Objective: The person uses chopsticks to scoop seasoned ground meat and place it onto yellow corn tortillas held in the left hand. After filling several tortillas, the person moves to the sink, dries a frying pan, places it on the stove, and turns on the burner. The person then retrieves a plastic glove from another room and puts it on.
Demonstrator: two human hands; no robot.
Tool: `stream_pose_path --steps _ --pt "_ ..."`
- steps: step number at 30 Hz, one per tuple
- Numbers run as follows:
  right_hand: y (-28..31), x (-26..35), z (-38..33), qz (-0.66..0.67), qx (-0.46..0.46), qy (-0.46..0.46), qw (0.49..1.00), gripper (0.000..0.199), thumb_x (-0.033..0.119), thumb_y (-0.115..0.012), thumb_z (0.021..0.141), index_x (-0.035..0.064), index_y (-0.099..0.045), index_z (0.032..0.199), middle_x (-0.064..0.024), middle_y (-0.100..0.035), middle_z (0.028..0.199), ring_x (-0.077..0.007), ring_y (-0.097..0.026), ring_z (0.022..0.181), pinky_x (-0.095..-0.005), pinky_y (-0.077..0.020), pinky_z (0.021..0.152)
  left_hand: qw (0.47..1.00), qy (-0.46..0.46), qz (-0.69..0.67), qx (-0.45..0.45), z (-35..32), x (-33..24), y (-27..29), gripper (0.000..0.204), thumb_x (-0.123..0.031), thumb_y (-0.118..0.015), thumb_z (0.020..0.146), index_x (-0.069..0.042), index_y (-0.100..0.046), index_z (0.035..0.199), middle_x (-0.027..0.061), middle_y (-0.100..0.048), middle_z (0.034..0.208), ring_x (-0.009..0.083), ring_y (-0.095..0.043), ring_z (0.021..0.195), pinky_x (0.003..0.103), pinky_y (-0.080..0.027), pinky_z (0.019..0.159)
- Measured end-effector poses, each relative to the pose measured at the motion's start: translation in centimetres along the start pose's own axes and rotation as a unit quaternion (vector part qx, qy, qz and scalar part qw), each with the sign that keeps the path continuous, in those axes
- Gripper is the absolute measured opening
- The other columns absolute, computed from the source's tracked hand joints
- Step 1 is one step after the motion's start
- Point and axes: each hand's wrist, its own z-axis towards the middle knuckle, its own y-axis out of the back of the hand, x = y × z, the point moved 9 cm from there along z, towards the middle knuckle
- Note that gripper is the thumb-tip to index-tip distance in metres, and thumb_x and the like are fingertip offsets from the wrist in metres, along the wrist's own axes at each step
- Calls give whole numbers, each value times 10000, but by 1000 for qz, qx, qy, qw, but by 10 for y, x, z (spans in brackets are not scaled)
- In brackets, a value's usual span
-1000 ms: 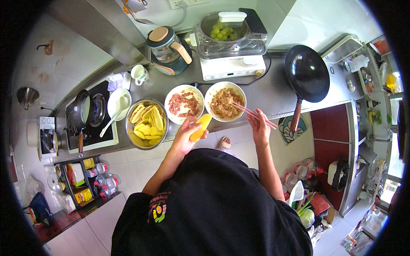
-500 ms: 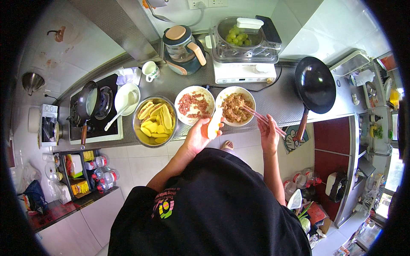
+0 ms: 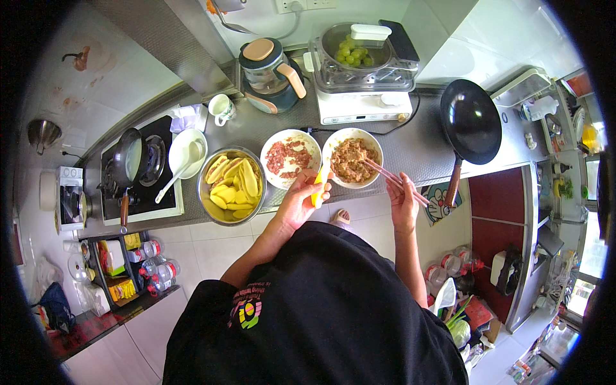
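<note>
Just below the centre of the frame, a person's left hand [image 3: 299, 200] has its grip closed around a yellow slice [image 3: 317, 196], held upright and seen nearly edge-on, its upper part pale. To the right of it, the right hand [image 3: 403, 200] has its grip around a pair of pink chopsticks [image 3: 383, 172], which slant up and left so that their tips reach the brown minced mixture [image 3: 351, 159] in a white bowl [image 3: 330, 147]. Just left of that bowl, near the middle of the frame, a second white bowl [image 3: 310, 143] holds reddish chopped bits [image 3: 286, 158]. Further left, a steel bowl [image 3: 203, 196] is full of more yellow slices [image 3: 242, 187]. All three stand along the near edge of a grey metal surface [image 3: 410, 146]. Beyond them, at upper centre, are a kettle [image 3: 262, 74] and a clear-topped appliance [image 3: 364, 80] with green grapes [image 3: 352, 53] inside. A black wok [image 3: 471, 125] rests at upper right; at left are a white bowl with a ladle [image 3: 174, 186] and a stove [image 3: 168, 204] bearing a dark pan [image 3: 131, 154].
</note>
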Motion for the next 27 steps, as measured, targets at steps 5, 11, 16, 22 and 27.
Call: stream_pose_path --steps 5,11,16,22,27 --pt "-6 7 -5 14 1 8 1000 276 174 -516 1002 -20 -551 1196 -181 -673 1083 -255 -684 993 -323 -574 851 994 -25 68 -79 10 2 17 370 32 -567 877 -25 -520 1240 124 -597 1191 175 -593 1018 293 -499 850" --pt "-32 31 -20 36 13 14 999 272 176 -511 1006 -14 -556 1196 -169 -674 1080 -252 -686 972 -324 -573 846 987 -25 111 -110 41 8 21 508 92 -562 804 -11 -503 1299 93 -598 1181 189 -595 1079 296 -495 912" --pt "-69 44 -36 58 55 13 997 279 179 -500 1012 -32 -553 1187 -204 -668 1079 -270 -686 974 -336 -570 836 984 -21 126 -125 54 18 9 592 106 -563 785 3 -443 1356 105 -558 1249 202 -571 1129 316 -481 964" --pt "-89 52 -50 -136 30 81 987 283 164 -512 1007 -55 -560 1179 -216 -661 1107 -264 -692 950 -331 -567 819 987 -30 118 -106 55 10 -12 601 79 -544 790 -23 -428 1370 104 -501 1326 219 -526 1197 349 -474 994" --pt "-123 74 -70 -359 80 207 907 226 108 -542 987 -57 -631 1114 -167 -668 1096 -251 -673 985 -319 -554 822 996 35 -72 -35 46 11 -34 525 -31 -496 841 -45 -438 1363 99 -483 1329 285 -517 1204 525 -460 990"
